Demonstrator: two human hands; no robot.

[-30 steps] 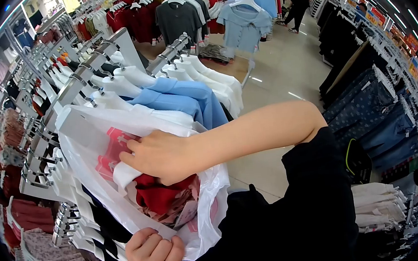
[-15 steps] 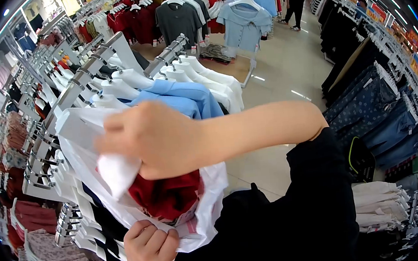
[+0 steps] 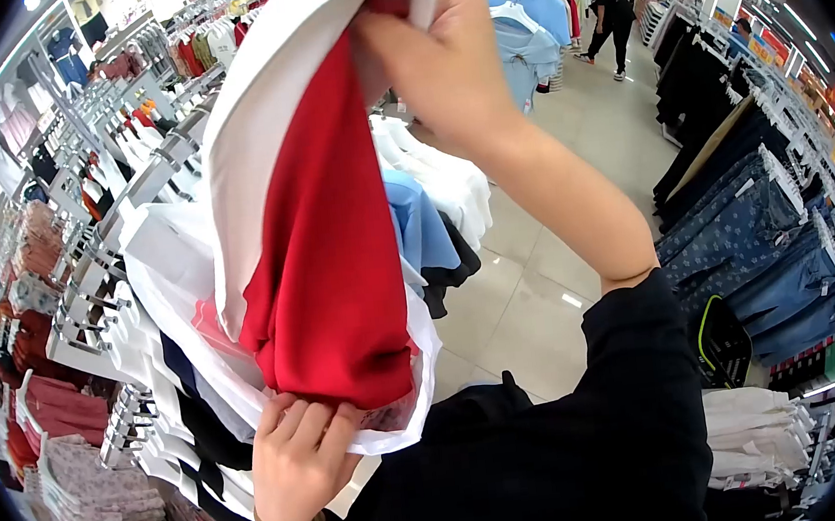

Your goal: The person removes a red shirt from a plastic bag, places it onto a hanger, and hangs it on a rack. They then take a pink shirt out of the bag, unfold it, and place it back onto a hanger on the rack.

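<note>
A red garment with a broad white part (image 3: pixel 330 239) rises out of a white plastic bag (image 3: pixel 170 249). My right hand (image 3: pixel 454 61) is closed on the garment's upper end, high in the view, and the cloth hangs down from it. The lower red folds are still inside the bag's mouth. My left hand (image 3: pixel 301 463), a band at its wrist, has its fingers curled over the bag's near rim, touching the red cloth's lower edge. Whether it also pinches the cloth is hidden.
Beside the bag stands a metal rack with white hangers (image 3: pixel 129 338) and dark clothes. Blue garments (image 3: pixel 419 220) and white garments (image 3: pixel 439 173) hang behind. Jeans (image 3: pixel 736 230) line the right side. A person in black (image 3: pixel 610 16) stands far down the tiled aisle (image 3: pixel 550 278).
My right hand has moved up and away from the bag, drawing the red and white garment out into a long hanging length. My left hand stays at the bag's rim.
</note>
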